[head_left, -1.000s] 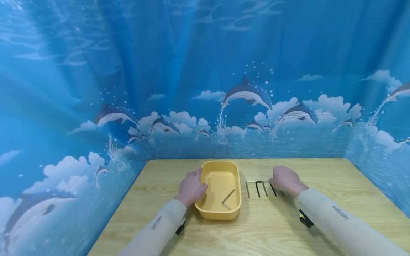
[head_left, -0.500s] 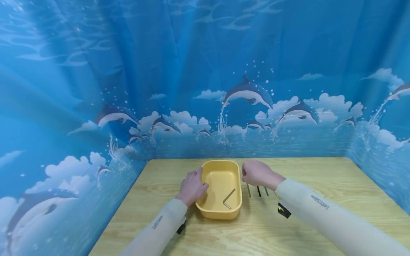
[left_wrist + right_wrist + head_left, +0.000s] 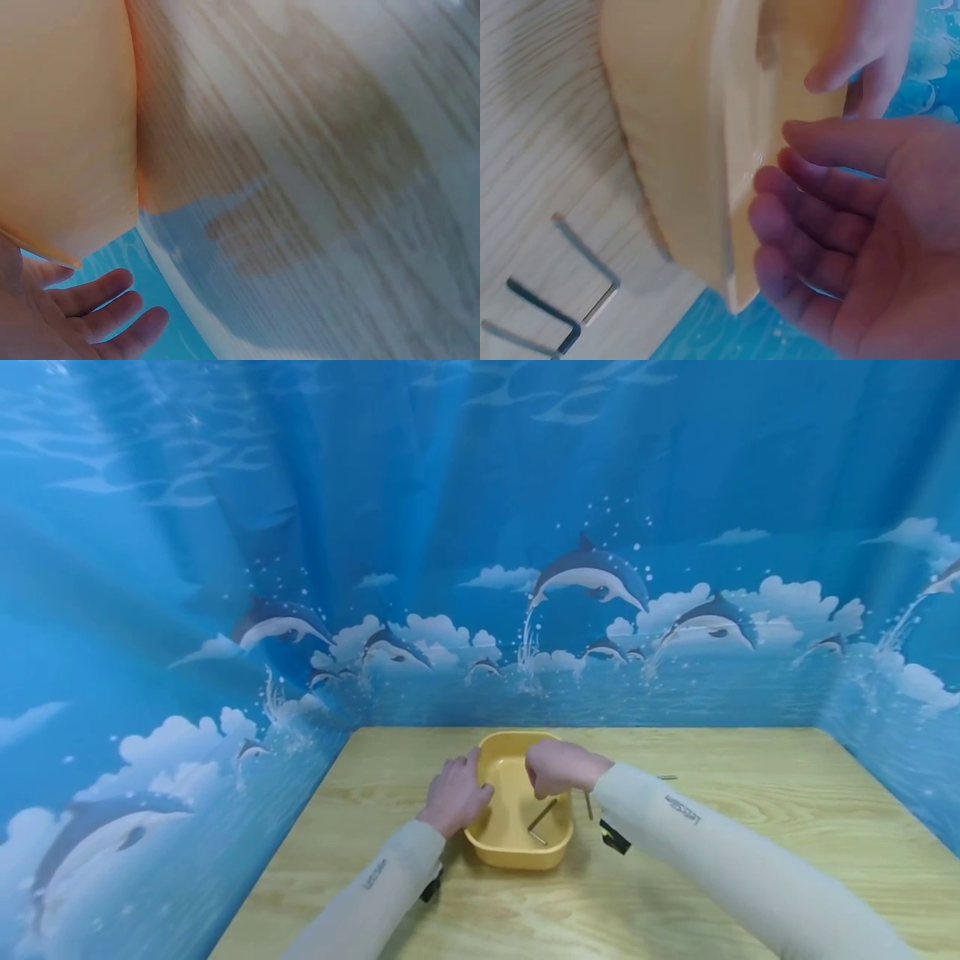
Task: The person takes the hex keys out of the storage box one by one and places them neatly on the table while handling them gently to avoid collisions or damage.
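Note:
A yellow rectangular tray (image 3: pixel 519 858) stands on the table, with one silver hex key (image 3: pixel 542 815) lying inside. My left hand (image 3: pixel 453 797) holds its left rim, the thumb over the inside and the fingers outside. Over the tray's right side hovers my right hand (image 3: pixel 564 767), fingers curled. In the right wrist view its thumb and index finger come close together, and nothing is visible between them; whether it holds a hex key cannot be told. Right of the tray lie a silver hex key (image 3: pixel 589 259), a black hex key (image 3: pixel 544 306) and another silver-grey one (image 3: pixel 517 337).
The right forearm hides part of the row of hex keys; a short end of a hex key (image 3: pixel 667 777) shows beyond the sleeve. The pale wooden table (image 3: pixel 757 827) runs back to a blue dolphin-print curtain (image 3: pixel 465 560), which also hangs at both sides.
My right hand has moved left, from the right part of the hex key row, past the keys nearest the tray, to above the tray. The left hand stays on the rim.

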Action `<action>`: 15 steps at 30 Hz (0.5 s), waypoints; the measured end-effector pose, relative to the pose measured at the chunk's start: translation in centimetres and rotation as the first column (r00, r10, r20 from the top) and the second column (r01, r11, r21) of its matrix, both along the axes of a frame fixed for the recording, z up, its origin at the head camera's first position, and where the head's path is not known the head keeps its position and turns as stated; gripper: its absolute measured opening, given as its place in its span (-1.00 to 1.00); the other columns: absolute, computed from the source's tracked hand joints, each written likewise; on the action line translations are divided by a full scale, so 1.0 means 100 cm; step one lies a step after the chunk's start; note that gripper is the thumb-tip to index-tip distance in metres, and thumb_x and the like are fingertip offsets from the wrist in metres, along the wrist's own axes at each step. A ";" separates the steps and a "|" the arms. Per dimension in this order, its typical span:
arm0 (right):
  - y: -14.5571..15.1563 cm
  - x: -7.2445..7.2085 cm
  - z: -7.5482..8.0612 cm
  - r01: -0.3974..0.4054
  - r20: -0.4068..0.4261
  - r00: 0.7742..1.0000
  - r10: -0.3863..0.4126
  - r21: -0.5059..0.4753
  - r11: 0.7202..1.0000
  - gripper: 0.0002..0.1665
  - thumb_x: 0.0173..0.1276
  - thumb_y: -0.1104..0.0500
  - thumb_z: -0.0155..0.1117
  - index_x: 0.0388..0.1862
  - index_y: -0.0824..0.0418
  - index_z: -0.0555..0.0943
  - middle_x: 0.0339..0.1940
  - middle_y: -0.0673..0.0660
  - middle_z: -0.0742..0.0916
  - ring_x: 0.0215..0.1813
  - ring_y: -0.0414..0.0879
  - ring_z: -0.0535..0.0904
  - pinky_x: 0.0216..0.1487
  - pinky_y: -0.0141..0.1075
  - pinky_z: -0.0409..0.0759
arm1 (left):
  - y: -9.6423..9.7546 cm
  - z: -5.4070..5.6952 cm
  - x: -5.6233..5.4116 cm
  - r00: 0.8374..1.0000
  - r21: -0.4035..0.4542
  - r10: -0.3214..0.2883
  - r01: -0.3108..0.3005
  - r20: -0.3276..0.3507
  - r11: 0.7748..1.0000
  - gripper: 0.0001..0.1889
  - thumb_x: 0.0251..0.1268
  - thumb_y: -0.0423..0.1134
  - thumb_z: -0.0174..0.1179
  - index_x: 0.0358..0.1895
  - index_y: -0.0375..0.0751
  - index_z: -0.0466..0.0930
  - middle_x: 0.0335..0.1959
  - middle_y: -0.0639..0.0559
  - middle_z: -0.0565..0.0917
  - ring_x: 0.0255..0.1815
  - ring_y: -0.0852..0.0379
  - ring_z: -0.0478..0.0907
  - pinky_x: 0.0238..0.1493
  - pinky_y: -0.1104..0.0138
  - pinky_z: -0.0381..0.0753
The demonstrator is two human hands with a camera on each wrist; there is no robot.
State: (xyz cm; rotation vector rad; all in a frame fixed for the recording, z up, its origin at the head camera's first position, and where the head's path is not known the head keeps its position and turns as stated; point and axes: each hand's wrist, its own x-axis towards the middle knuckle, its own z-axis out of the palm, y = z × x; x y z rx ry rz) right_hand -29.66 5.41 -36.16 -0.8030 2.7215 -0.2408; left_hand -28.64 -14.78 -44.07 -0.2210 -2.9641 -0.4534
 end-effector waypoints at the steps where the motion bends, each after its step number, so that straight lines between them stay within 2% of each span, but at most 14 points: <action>1: -0.002 -0.001 -0.001 -0.007 0.009 1.000 0.007 0.024 1.000 -0.64 0.20 0.35 0.32 -0.71 0.04 0.50 -0.69 -0.06 0.53 -0.60 -0.19 0.36 -0.52 -0.33 0.39 | 0.001 0.000 -0.001 1.000 0.001 -0.002 0.002 -0.001 1.000 -0.27 0.36 -0.01 0.16 0.54 -0.18 0.21 0.26 -0.27 0.54 0.28 -0.20 0.48 0.23 -0.07 0.55; 4: -0.010 -0.005 -0.003 -0.013 0.059 0.998 0.008 0.092 0.996 -0.69 0.20 0.36 0.32 -0.66 0.06 0.56 -0.63 -0.01 0.62 -0.57 -0.16 0.46 -0.53 -0.33 0.41 | 0.004 0.001 -0.003 1.000 -0.002 -0.005 0.005 0.000 1.000 -0.27 0.36 -0.02 0.17 0.53 -0.17 0.21 0.25 -0.26 0.55 0.26 -0.19 0.49 0.22 -0.06 0.56; 8: -0.025 -0.012 -0.003 -0.010 0.114 0.993 -0.008 0.163 0.987 -0.66 0.15 0.43 0.22 -0.68 0.06 0.50 -0.72 -0.01 0.56 -0.66 -0.18 0.37 -0.63 -0.38 0.26 | 0.005 0.001 -0.005 1.000 -0.007 -0.007 0.007 -0.002 1.000 -0.27 0.36 -0.02 0.17 0.53 -0.18 0.21 0.23 -0.27 0.56 0.24 -0.19 0.50 0.19 -0.07 0.57; 11: -0.035 -0.016 -0.004 -0.010 0.120 0.993 -0.014 0.201 0.980 -0.65 0.12 0.45 0.16 -0.71 0.06 0.46 -0.79 -0.03 0.45 -0.72 -0.22 0.24 -0.66 -0.39 0.16 | 0.004 0.002 -0.004 1.000 -0.003 -0.013 0.013 0.002 1.000 -0.27 0.36 -0.02 0.17 0.54 -0.20 0.20 0.25 -0.28 0.55 0.26 -0.20 0.49 0.22 -0.08 0.55; 15: -0.042 -0.017 -0.006 -0.013 0.125 0.992 -0.016 0.229 0.973 -0.66 0.14 0.44 0.20 -0.69 0.07 0.48 -0.79 -0.02 0.45 -0.72 -0.21 0.24 -0.66 -0.39 0.17 | 0.003 0.002 -0.001 1.000 -0.003 -0.014 0.014 -0.002 1.000 -0.26 0.35 -0.03 0.17 0.54 -0.21 0.20 0.26 -0.28 0.55 0.27 -0.21 0.49 0.21 -0.08 0.56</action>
